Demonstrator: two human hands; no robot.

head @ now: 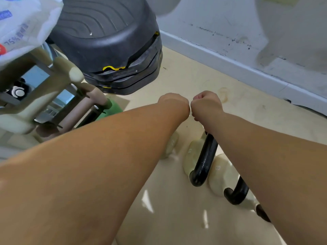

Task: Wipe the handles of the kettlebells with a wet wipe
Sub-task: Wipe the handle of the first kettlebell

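Both my arms reach forward over the floor. My left hand (174, 105) and my right hand (206, 105) are curled into fists that touch knuckle to knuckle. A thin white sliver of the wet wipe (190, 114) shows between them; the fingers are hidden on the far side. Below my right wrist stands a cream kettlebell (192, 156) with a black handle (203, 161). A second cream kettlebell (219, 174) with a black handle (237, 193) is nearer me. A third cream body (170, 144) peeks out from under my left forearm.
A white wipe pack (16, 29) marked 75% lies at the top left on a rack (44, 96) of beige weights. Behind the rack sits a stack of black steps (109, 41), with a green weight (114, 107) at its foot. A grey baseboard (230, 62) runs along the right.
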